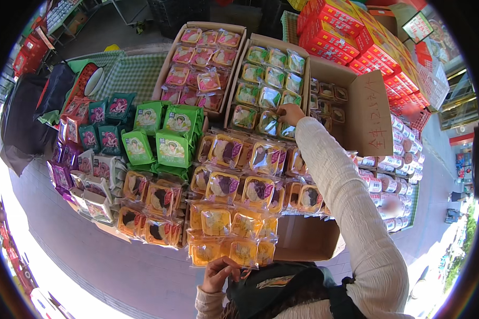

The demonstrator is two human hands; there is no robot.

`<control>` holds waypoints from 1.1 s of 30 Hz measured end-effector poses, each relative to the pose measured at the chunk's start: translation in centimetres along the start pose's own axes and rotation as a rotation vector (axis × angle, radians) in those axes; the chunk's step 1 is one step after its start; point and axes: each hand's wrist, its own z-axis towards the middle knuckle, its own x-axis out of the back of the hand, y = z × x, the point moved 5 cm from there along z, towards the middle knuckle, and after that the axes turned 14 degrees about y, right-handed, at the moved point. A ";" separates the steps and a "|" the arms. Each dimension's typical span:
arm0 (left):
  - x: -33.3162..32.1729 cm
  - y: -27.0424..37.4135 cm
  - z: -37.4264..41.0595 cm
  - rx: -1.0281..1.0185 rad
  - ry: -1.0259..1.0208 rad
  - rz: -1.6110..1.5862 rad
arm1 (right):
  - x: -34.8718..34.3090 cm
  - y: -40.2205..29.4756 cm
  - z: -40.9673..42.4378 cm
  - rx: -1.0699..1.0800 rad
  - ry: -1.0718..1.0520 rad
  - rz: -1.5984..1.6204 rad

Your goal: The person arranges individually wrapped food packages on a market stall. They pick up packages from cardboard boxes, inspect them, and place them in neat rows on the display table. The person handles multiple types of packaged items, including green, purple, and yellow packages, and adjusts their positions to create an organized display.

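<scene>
My right hand (291, 115) reaches into a cardboard box (306, 85) of clear-wrapped food packs with green print. Its fingers touch the edge of one wrapped pack (268, 123) near the front of that box; whether they grip it cannot be told. My left hand (220, 274) is low in the view, close to my body, with bent fingers just below yellow wrapped packs (243, 252). No item shows clearly in it. Between the hands stand rows of packs with purple labels (225, 150), light and dark food inside.
A box of pink packs (201, 60) stands left of the green ones. An opened box with a written flap (370, 113) is at right, beside stacked red cartons (339, 36) and jars (397, 139). Green bags (173, 147) lie left. An open cardboard box (307, 237) sits near my body.
</scene>
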 end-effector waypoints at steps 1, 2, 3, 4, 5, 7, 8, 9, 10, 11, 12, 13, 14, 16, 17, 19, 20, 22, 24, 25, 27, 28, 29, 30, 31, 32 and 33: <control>0.0 0.0 -0.3 -0.002 0.023 0.007 | 0.1 0.0 0.1 -0.009 0.016 0.014; 0.0 0.0 -0.6 -0.004 0.046 0.013 | 0.3 0.0 -0.2 0.000 0.076 0.057; -0.1 0.0 -0.9 -0.015 0.052 0.017 | 0.5 -0.2 -0.2 -0.007 0.068 0.061; -0.2 0.0 -1.1 -0.025 0.057 0.022 | 0.8 -0.3 -0.3 -0.014 0.059 0.065; -0.3 0.0 -1.4 -0.035 0.063 0.027 | 1.0 -0.5 -0.4 -0.022 0.051 0.068; -0.4 -0.2 -1.9 -0.073 0.063 0.028 | 2.0 -0.8 -0.3 0.008 0.094 0.123; -0.5 -0.4 -2.2 -0.090 0.062 0.029 | 2.9 -0.9 -0.2 0.063 0.124 0.145; -0.5 -0.5 -2.5 -0.098 0.065 0.037 | 3.8 -1.5 -0.1 0.119 0.154 0.170; -0.6 -0.7 -2.8 -0.101 0.071 0.045 | 5.0 -2.5 -0.3 0.081 0.174 0.244; -0.7 -0.8 -3.1 -0.104 0.075 0.053 | 6.4 -3.4 -0.4 0.040 0.195 0.317; -1.1 -0.8 -3.4 -0.109 0.066 0.063 | 8.6 -5.0 -0.7 0.121 0.245 0.269; -1.5 -1.0 -3.7 -0.111 0.036 0.039 | 10.9 -6.4 -1.6 0.198 0.293 0.217; -1.9 -1.3 -3.9 -0.115 0.004 0.012 | 13.3 -8.0 -3.0 0.228 0.332 0.263; -2.9 -1.8 -4.1 -0.116 -0.026 0.020 | 18.0 -10.6 -6.4 0.322 0.420 0.279; -3.2 -2.4 -3.9 -0.129 0.032 0.144 | 19.9 -11.5 -8.6 0.384 0.466 0.246; -5.1 -2.9 -4.1 -0.108 -0.002 0.181 | 22.3 -13.5 -14.3 0.486 0.451 0.291; -6.0 -3.3 -4.1 -0.097 -0.004 0.212 | 22.8 -14.4 -17.3 0.543 0.445 0.324; -7.5 -4.5 -4.3 -0.033 -0.124 0.244 | 22.1 -15.2 -23.6 0.650 0.343 0.404; -9.5 -6.1 -4.5 0.024 -0.129 0.251 | 19.7 -14.1 -29.4 0.678 0.196 0.363; -10.6 -7.1 -4.7 0.060 -0.142 0.254 | 18.1 -12.7 -32.1 0.665 0.129 0.328; -10.6 -10.2 -4.3 0.137 -0.126 0.274 | 13.8 -8.7 -36.5 0.556 0.009 0.273; -10.2 -12.1 -4.1 0.181 -0.065 0.262 | 11.9 -6.8 -38.0 0.476 -0.031 0.276; -9.7 -13.9 -3.6 0.226 0.002 0.247 | 9.5 -5.0 -38.9 0.383 -0.078 0.228; -9.7 -15.5 -3.0 0.298 0.039 0.119 | 7.5 -3.5 -39.6 0.358 -0.050 0.198; -9.7 -17.0 -2.4 0.370 0.076 -0.008 | 5.7 -2.0 -40.1 0.333 -0.021 0.168; -9.4 -18.7 -1.7 0.440 0.123 -0.134 | 3.6 -0.8 -40.2 0.311 -0.013 0.134; -9.3 -19.7 -0.6 0.298 0.024 0.118 | 1.5 0.2 -40.3 0.290 -0.007 0.099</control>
